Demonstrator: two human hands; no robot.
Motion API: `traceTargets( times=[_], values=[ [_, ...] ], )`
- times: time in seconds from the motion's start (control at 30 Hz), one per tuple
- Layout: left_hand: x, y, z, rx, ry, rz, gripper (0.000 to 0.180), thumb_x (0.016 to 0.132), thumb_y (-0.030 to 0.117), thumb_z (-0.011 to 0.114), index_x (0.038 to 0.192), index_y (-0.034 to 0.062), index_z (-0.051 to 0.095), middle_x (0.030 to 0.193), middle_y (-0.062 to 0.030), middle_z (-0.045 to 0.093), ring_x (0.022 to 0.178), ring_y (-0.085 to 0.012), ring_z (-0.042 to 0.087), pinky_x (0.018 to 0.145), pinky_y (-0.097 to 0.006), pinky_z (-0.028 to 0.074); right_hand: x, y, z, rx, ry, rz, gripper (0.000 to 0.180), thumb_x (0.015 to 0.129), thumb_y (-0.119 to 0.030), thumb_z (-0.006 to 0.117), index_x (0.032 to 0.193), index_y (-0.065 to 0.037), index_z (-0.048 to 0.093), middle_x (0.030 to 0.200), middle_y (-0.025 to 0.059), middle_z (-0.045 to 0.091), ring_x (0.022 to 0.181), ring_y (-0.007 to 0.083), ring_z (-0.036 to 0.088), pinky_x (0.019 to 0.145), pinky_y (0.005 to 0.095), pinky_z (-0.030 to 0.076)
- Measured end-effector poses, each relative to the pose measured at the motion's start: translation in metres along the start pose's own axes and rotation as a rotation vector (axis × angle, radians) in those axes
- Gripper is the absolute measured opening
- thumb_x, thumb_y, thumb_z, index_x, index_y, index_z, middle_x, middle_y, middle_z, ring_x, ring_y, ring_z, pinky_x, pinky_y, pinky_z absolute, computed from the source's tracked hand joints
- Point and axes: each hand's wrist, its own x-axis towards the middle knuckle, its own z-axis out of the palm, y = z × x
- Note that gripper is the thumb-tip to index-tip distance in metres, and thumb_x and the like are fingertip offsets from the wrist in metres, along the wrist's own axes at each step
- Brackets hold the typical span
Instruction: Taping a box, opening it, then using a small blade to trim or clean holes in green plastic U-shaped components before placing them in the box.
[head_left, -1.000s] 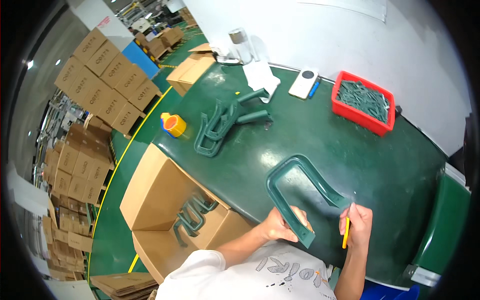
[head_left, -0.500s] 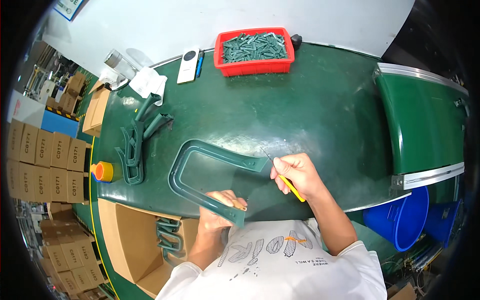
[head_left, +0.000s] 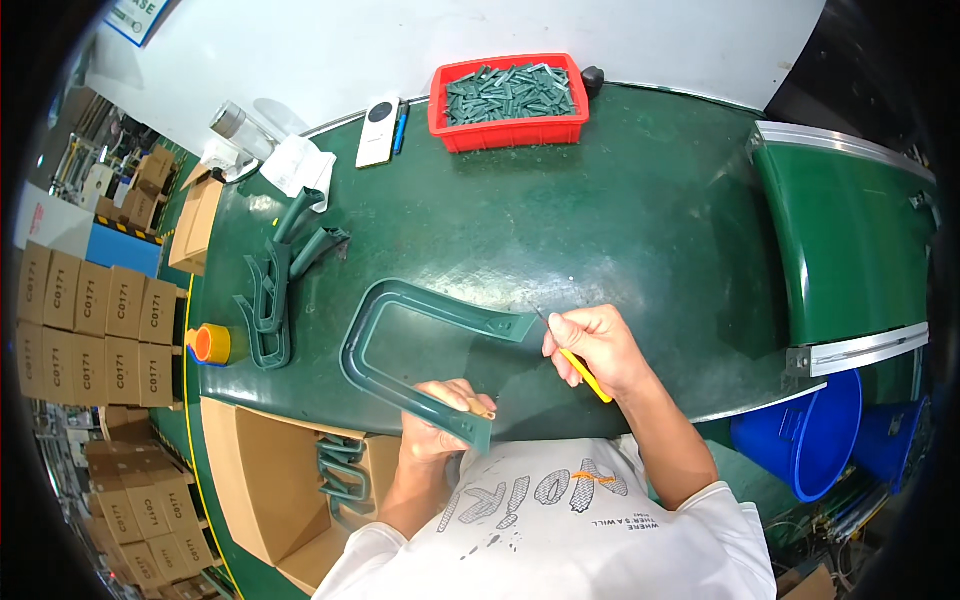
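Note:
My left hand [head_left: 440, 412] is closed around the lower arm of a green U-shaped plastic handle [head_left: 362, 325], near one end. Its channelled side faces up, and the open end of the U points right. Something tan shows at the fingers of this hand, perhaps a finger cover. My right hand [head_left: 595, 345] pinches a slim yellow-handled knife [head_left: 585, 374], its thin dark tip pointing up and left. That tip is close beside the upper end of the handle; whether it touches cannot be made out.
Several similar green handles [head_left: 268, 310] lie at the left of the green table [head_left: 450, 220]. A red bin [head_left: 505, 138] of small green pieces stands at the back. An open carton [head_left: 240, 480] is lower left, a blue bucket [head_left: 800, 440] lower right, a green conveyor [head_left: 850, 240] right.
The knife's tip has shifted slightly down and right beside the handle's upper end. Both hands keep their grips, and the handle stays almost where it was.

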Motion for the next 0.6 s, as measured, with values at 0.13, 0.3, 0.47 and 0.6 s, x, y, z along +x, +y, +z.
traceTargets(
  times=[0.13, 0.3, 0.47, 0.6],
  values=[
    [-0.0003, 0.0002, 0.0002, -0.002, -0.006, 0.003, 0.042, 0.064, 0.011, 0.083, 0.097, -0.0004, 0.059, 0.082, -0.0146, 0.063, 0.080, -0.0260, 0.060, 0.076, -0.047, 0.052, 0.0002, 0.0007, -0.0009, 0.008, -0.001, -0.011, 0.041, 0.094, -0.034, 0.054, 0.071, 0.000, 0.061, 0.052, 0.0048, 0.054, 0.043, 0.0087, 0.049, 0.041, 0.0219, 0.039],
    [-0.0010, 0.0004, -0.0008, 0.004, 0.003, 0.000, 0.042, 0.064, 0.012, 0.083, 0.096, -0.0002, 0.059, 0.081, -0.0147, 0.063, 0.080, -0.0262, 0.061, 0.076, -0.046, 0.052, 0.0004, 0.0011, 0.0000, 0.007, -0.009, -0.012, 0.041, 0.094, -0.033, 0.054, 0.071, 0.000, 0.061, 0.052, 0.0046, 0.054, 0.043, 0.0087, 0.049, 0.041, 0.0219, 0.038],
    [-0.0014, 0.0009, -0.0007, 0.001, 0.002, 0.003, 0.042, 0.064, 0.012, 0.083, 0.096, -0.0002, 0.058, 0.081, -0.0149, 0.063, 0.080, -0.0262, 0.061, 0.077, -0.046, 0.052, 0.0010, 0.0004, 0.0005, 0.007, 0.011, -0.010, 0.041, 0.094, -0.033, 0.054, 0.070, 0.000, 0.061, 0.051, 0.0044, 0.054, 0.042, 0.0086, 0.049, 0.040, 0.0219, 0.038],
    [-0.0014, 0.0005, -0.0013, 0.006, -0.008, 0.006, 0.041, 0.065, 0.011, 0.083, 0.096, -0.0004, 0.058, 0.081, -0.0156, 0.063, 0.079, -0.0263, 0.061, 0.077, -0.046, 0.052, 0.0021, 0.0035, -0.0005, 0.015, 0.003, -0.010, 0.039, 0.093, -0.031, 0.056, 0.071, 0.002, 0.062, 0.052, 0.0064, 0.055, 0.041, 0.0104, 0.050, 0.039, 0.0224, 0.040]
  ],
)
